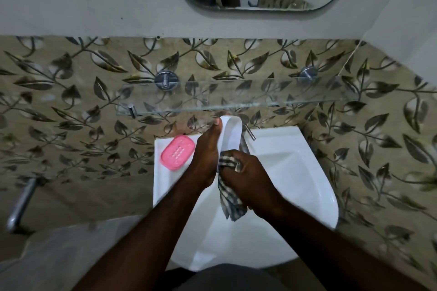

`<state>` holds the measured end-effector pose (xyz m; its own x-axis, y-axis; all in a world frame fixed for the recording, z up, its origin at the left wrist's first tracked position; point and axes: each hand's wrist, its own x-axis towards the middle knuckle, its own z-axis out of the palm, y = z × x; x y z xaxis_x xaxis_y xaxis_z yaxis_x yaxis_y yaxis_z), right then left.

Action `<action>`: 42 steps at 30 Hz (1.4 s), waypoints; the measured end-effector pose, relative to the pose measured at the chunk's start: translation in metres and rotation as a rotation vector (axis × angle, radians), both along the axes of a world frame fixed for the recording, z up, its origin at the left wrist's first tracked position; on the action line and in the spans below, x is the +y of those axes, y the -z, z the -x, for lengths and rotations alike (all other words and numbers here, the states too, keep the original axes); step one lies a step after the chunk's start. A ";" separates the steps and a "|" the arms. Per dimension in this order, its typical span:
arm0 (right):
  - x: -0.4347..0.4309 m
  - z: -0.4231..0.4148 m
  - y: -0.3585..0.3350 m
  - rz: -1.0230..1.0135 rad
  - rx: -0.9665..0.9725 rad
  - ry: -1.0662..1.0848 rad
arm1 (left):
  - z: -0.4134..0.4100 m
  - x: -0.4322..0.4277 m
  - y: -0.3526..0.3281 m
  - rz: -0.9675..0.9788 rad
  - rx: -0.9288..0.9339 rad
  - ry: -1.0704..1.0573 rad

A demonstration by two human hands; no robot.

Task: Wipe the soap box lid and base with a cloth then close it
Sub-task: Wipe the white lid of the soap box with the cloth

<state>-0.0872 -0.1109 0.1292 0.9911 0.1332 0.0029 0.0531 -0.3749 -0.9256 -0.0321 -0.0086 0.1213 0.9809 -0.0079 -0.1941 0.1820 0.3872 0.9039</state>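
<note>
From the head view, a white soap box part (233,132), lid or base cannot be told, is held upright over the sink (295,160) by the left hand (208,151), fingers clasped along its edge. A checked cloth (230,186) is bunched in the right hand (246,172), closed around it and pressed against the white part. A pink slotted piece (177,152) lies on the sink's left rim.

A smooth, glossy white plastic lid (233,132) is rubbed by a soft woven checked cloth (230,196). The pink plastic base (177,152) has a matt, slotted face. It lies on a shiny white ceramic sink (307,172). Above hang a clear glass shelf (236,98) on polished metal pegs (165,80), against glossy leaf-patterned tiles (71,101).
</note>
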 end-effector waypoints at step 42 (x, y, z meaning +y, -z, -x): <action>-0.010 -0.003 0.014 0.569 -0.325 0.022 | -0.011 0.004 0.010 0.106 0.187 0.086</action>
<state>-0.0842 -0.1211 0.1149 0.9541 0.1820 0.2379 0.2834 -0.8054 -0.5206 -0.0210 -0.0043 0.1108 0.9227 -0.1196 -0.3666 0.3792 0.4541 0.8062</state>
